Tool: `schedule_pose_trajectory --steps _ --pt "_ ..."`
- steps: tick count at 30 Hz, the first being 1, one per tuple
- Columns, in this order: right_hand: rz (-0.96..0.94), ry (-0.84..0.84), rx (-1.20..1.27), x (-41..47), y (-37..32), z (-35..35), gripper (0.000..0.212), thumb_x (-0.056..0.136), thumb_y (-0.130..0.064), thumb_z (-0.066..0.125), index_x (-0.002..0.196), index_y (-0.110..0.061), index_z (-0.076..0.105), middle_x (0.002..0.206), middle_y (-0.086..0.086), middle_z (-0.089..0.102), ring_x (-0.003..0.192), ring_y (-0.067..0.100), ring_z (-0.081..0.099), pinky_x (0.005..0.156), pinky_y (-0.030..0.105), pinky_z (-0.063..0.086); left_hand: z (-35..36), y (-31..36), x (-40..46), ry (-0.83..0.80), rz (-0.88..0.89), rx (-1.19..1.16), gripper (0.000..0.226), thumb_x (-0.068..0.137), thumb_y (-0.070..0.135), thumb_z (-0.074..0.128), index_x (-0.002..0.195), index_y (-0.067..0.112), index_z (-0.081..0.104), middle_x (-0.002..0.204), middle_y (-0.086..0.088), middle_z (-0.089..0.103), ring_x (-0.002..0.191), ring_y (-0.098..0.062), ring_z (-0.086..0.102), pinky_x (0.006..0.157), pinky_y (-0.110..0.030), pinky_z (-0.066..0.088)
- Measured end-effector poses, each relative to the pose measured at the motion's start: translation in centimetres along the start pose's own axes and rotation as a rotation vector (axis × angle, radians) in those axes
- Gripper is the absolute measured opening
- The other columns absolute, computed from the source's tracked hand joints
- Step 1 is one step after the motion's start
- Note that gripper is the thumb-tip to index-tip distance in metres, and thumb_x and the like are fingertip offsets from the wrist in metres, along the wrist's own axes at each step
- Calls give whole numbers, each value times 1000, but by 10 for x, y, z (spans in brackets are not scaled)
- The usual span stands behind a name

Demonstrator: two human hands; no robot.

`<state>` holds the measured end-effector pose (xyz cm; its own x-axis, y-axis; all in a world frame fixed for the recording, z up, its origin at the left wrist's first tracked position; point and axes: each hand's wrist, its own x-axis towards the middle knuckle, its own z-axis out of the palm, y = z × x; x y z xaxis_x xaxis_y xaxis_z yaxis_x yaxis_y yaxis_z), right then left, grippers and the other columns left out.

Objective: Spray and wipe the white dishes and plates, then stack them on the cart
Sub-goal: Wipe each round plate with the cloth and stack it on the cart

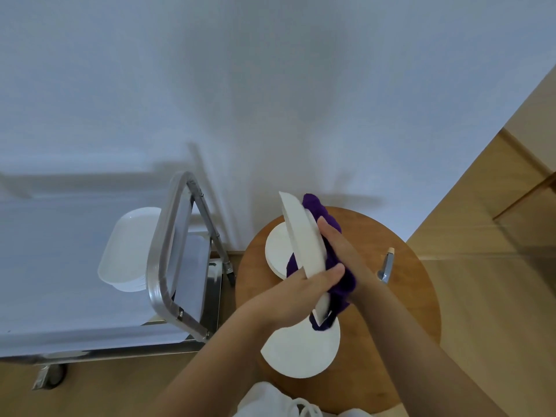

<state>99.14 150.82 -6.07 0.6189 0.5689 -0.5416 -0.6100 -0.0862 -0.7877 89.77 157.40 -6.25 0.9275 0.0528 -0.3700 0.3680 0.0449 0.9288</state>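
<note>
Nearest you, a white plate (301, 350) lies flat on the round wooden table (415, 296). Your left hand (304, 293) grips an upright plate (304, 236) above it, while your right hand (337, 245) presses a purple cloth (328, 218) against its right face. Left, white dishes (126, 251) sit on the cart (168, 236).

- A round wooden table (415, 299) fills the lower right, its top a warm brown.
- A white wall (270, 85) takes up the whole upper part of the view.
- A light wooden floor (496, 296) runs to the right of the table and under it.
- A wooden panel (535, 164) stands at the right edge, against the wall.
- White cloth (270, 401) shows at the bottom edge, near the table.
</note>
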Motion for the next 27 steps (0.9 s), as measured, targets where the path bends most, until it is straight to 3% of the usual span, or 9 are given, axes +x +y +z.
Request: schedule_pose_trajectory --steps 4,7,11,15,18,20,22,24,27 --pt "9 -86 -113 -4 -12 -9 46 56 -62 64 86 -27 67 80 3 69 69 14 68 52 24 53 -4 -1 3 -56 -32 214 36 86 46 52 116 54 33 115 8 55 108 -17 57 96 -34 51" --pt "76 -131 -213 -8 -17 -10 78 34 -66 73 98 -23 64 82 5 73 71 21 71 57 32 56 -11 -4 7 -96 -76 591 55 95 33 49 144 29 24 128 -6 52 101 -19 59 89 -34 53" --pt "-65 62 -374 0 -12 -4 19 73 -20 69 89 -15 61 85 6 65 80 24 63 57 29 47 -12 -2 13 -65 -131 1040 81 99 27 40 146 21 -25 158 -16 3 108 -28 54 94 -35 44" --pt "-72 266 -258 9 -1 -12 6 77 -9 52 82 -12 51 81 8 55 74 22 53 58 33 42 -28 1 14 52 -49 1180 101 80 73 47 151 27 -9 158 0 15 144 -25 14 114 -55 3" --pt "-29 320 -110 10 4 -25 10 83 -12 54 84 -20 46 89 9 57 80 26 56 66 36 46 -57 1 14 427 36 1140 111 66 89 34 151 29 -4 159 10 4 146 -17 -9 113 -54 -6" --pt "-24 323 -85 9 6 -30 13 86 -12 55 83 -21 47 89 7 57 80 25 56 63 35 45 -77 -4 14 769 41 933 95 81 70 46 151 24 3 158 1 12 146 -25 7 114 -54 9" --pt "-29 319 -102 8 7 -32 9 85 -11 57 84 -19 52 87 7 60 79 25 57 62 35 46 -92 -11 13 877 -90 305 77 89 42 59 150 18 18 148 -8 37 130 -28 40 101 -49 39" --pt "-45 314 -150 7 7 -33 6 85 -13 60 84 -17 56 86 7 63 79 26 60 64 36 49 -100 -20 10 705 -207 -384 47 91 27 58 134 13 46 114 -11 67 94 -28 66 73 -39 52" --pt "-68 333 -252 7 4 -34 15 84 -26 66 88 -12 62 84 8 68 80 27 64 72 39 52 -102 -38 5 498 -237 -780 21 94 23 52 109 11 61 86 -13 74 74 -32 72 64 -43 55"
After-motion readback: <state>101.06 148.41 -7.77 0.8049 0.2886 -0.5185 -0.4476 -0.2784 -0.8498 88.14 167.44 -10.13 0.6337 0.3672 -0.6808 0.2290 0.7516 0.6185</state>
